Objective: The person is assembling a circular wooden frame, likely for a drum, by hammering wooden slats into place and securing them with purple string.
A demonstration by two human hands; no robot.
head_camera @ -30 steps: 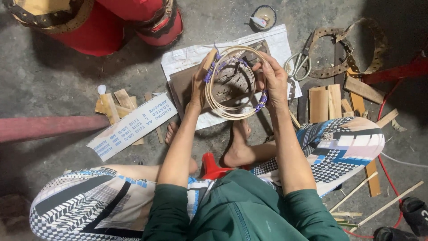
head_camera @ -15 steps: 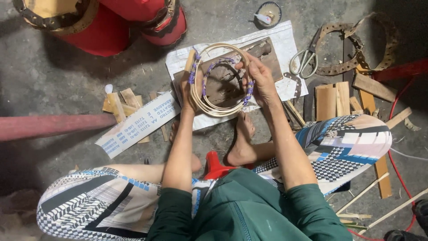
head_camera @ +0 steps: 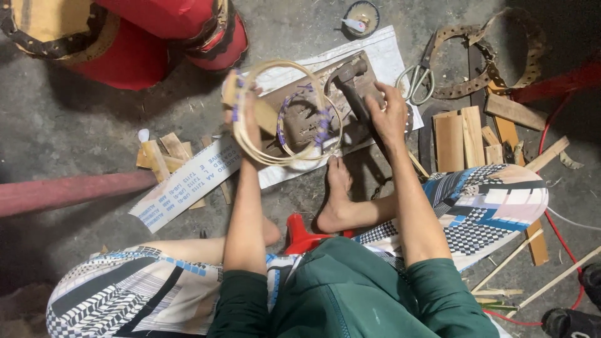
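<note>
Firmly, the left hand (head_camera: pixel 245 111) is clenched around one side of a pale bamboo hoop (head_camera: pixel 283 112), a ring of thin coiled strips with short blue wrappings showing by the fingers. The hoop is held tilted above a dark wooden work board (head_camera: pixel 313 119), its far rim toward twelve o'clock and its near rim hanging over the white paper sheet (head_camera: pixel 388 56) under the board. A smaller ring with blue bindings (head_camera: pixel 310 122) shows inside the big hoop, close to the board; whether it touches the board cannot be told.

At three o'clock from the hoop, the right hand (head_camera: pixel 389 112) closes on the handle of a dark hammer (head_camera: pixel 350 78), whose head points to about eleven o'clock and lies on the board. The person's bare foot (head_camera: pixel 338 188) rests at the board's near edge, at six o'clock from the hoop.

Further out, scissors (head_camera: pixel 416 75) lie at two o'clock, just beside a perforated metal strap (head_camera: pixel 482 37) bent into loops. Flat wooden slats (head_camera: pixel 460 134) lie on the concrete floor (head_camera: pixel 81 125) at three o'clock from the hammer hand. A printed paper strip (head_camera: pixel 181 184) and wood offcuts (head_camera: pixel 156 153) lie at eight o'clock, with a red pipe (head_camera: pixel 62 191) beyond them. A small round dish (head_camera: pixel 362 15) sits at twelve o'clock, and a red drum-like object (head_camera: pixel 138 37) at eleven.
</note>
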